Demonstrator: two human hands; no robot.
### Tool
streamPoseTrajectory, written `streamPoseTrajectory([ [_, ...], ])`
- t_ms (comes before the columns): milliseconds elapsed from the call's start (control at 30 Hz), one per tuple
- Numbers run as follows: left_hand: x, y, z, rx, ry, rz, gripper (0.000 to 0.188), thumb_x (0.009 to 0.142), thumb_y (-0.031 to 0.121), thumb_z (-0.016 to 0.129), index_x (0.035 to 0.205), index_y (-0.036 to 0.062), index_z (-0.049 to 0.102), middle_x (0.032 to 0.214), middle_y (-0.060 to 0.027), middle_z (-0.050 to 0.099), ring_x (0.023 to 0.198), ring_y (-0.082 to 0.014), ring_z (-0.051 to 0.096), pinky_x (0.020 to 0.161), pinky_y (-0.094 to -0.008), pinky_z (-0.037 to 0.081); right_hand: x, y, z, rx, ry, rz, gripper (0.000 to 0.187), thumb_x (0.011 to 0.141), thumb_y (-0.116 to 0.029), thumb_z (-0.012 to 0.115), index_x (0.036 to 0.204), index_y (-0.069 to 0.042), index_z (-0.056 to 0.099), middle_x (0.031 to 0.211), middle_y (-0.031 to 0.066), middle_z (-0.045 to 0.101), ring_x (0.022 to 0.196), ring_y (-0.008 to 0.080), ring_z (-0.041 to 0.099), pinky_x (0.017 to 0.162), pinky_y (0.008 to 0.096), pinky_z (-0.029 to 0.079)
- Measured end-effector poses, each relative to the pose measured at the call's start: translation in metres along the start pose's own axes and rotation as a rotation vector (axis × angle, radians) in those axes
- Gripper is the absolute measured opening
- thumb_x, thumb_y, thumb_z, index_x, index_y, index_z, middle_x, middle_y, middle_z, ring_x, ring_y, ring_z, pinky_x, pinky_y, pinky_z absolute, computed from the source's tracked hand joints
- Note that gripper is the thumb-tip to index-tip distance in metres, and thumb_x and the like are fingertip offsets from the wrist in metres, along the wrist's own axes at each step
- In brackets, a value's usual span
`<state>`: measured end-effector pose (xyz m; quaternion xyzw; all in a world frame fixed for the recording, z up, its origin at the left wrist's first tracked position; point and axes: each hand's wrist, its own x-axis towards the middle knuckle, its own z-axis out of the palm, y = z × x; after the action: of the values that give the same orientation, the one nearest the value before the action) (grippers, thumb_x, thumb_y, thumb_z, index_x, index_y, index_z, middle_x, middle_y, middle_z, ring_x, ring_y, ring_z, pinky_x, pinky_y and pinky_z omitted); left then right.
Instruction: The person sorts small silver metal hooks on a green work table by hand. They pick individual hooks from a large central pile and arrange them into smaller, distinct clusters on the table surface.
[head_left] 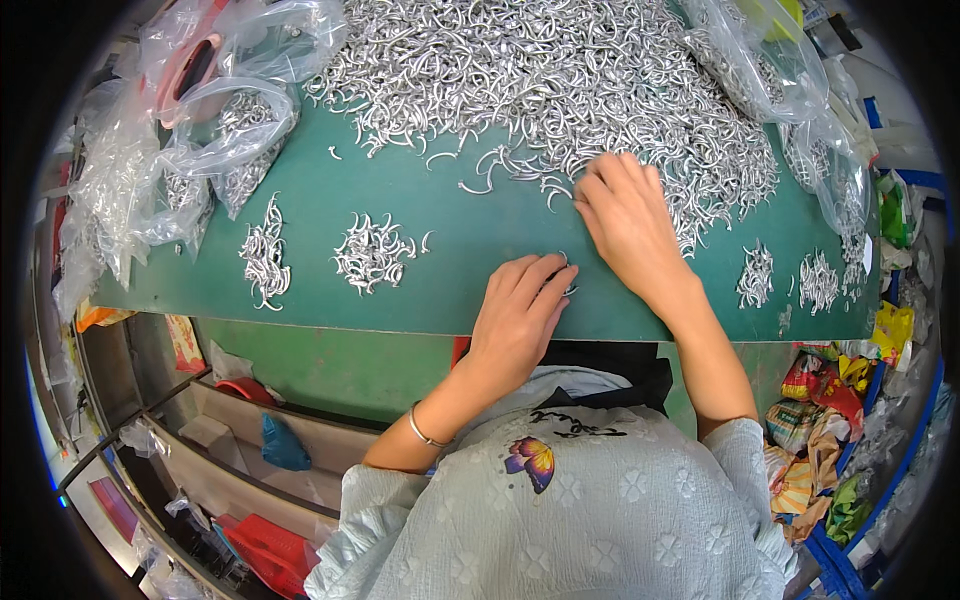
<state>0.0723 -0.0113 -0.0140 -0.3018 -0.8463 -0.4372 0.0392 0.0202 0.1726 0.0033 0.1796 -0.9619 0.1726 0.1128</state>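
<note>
A large heap of small curved silver metal pieces (540, 80) covers the far side of the green tabletop (310, 180). My right hand (630, 220) is at the heap's near edge, fingers bent down and drawn together; whatever lies under the fingertips is hidden. Closer to the table's front edge, my left hand (515, 315) rests low with its fingers curled. A couple of the curved pieces (570, 290) show by its fingertips and thumb. Two small piles lie to the left, a narrow one (265, 255) and a rounder one (372, 255).
Two more little piles, one (756, 276) beside another (819, 282), lie at the right. Clear plastic bags (245, 130) of pieces stand at the left, with pink-handled scissors (190, 70); another bag (750, 70) is at the far right. Colourful packages (825, 390) fill a blue rack.
</note>
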Motion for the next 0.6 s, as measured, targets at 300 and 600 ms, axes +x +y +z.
streamPoseTrajectory([
  [300,-0.004,-0.007,0.0,0.04,-0.008,0.051,0.029,0.075,-0.004,0.071,0.103,0.002,0.065,0.104,-0.0098,0.061,0.102,-0.0308,0.057,0.09,-0.0448,0.044,0.004,-0.006,0.012,-0.003,0.064,0.009,0.018,0.078,-0.006,0.069,0.091,-0.003,0.057,0.091,0.0108,0.052,0.09,0.0288,0.051,0.077,0.0399,0.038],
  [600,-0.011,-0.012,-0.007,0.051,0.045,-0.015,0.031,0.073,-0.006,0.07,0.103,0.0023,0.066,0.103,-0.0097,0.061,0.102,-0.0306,0.057,0.09,-0.0423,0.042,-0.027,-0.021,-0.027,0.095,-0.299,-0.011,0.011,0.079,-0.007,0.067,0.085,-0.003,0.059,0.088,0.011,0.052,0.091,0.0283,0.05,0.078,0.0394,0.038],
])
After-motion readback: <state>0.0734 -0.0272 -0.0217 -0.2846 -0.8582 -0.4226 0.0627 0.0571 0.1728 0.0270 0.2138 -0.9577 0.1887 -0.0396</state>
